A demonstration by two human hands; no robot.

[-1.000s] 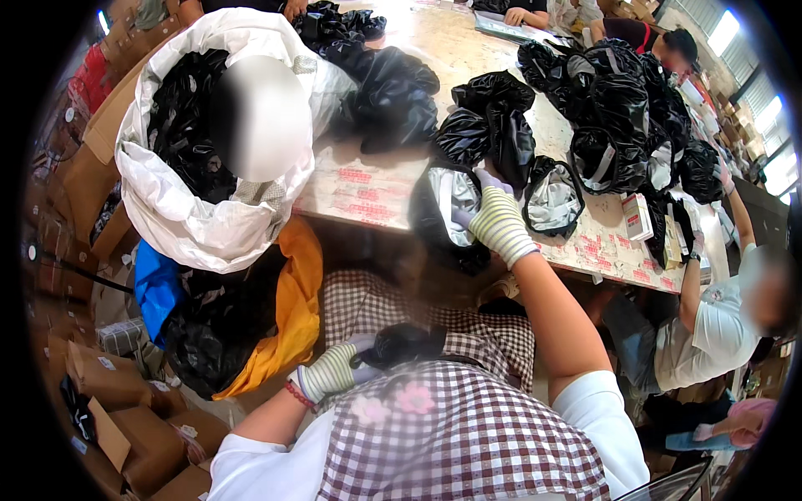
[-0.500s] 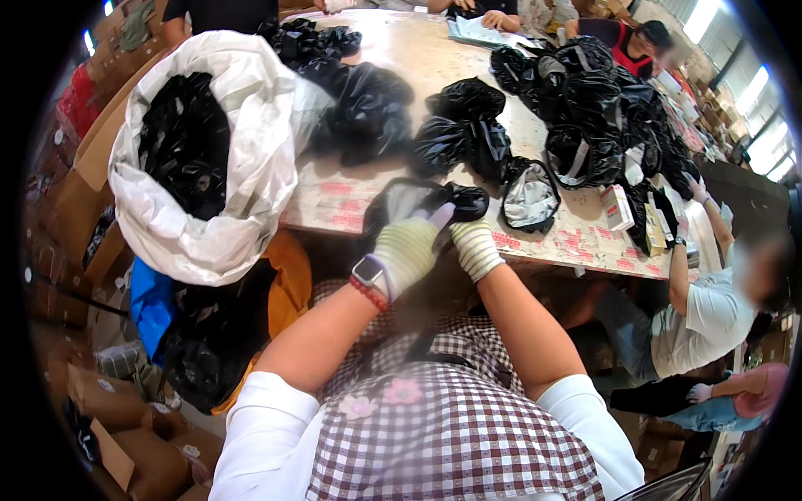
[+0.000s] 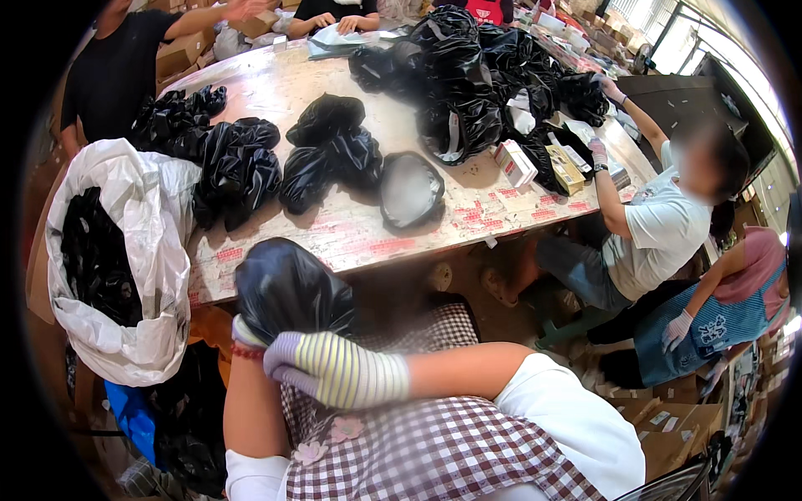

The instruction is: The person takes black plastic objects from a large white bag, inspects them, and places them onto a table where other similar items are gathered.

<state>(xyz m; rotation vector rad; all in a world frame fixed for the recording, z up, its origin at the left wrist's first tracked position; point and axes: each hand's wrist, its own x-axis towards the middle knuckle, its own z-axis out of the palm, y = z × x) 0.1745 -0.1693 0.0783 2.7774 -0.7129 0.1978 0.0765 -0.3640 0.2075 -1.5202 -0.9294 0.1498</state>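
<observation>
A shiny black plastic bag (image 3: 294,288) bulges in front of me, just off the near edge of the table, and covers most of my left hand (image 3: 244,332). Only a strip of that hand's glove shows above a red bead bracelet (image 3: 248,352); its fingers are hidden. My right hand (image 3: 322,367), in a white, yellow and lavender striped glove, crosses over my left wrist. Its fingers are closed at the bag's lower edge.
On the table (image 3: 393,246) lie several black bundles (image 3: 238,167), a round pale-topped one (image 3: 411,190) and small boxes (image 3: 515,163). At left stands a white sack (image 3: 159,275) with black plastic inside. A seated co-worker (image 3: 668,192) handles things at right; other people stand around.
Both hands have come back from the table edge toward my body and left. The bag now covers my left hand, and my right arm crosses over. The view has turned right.
</observation>
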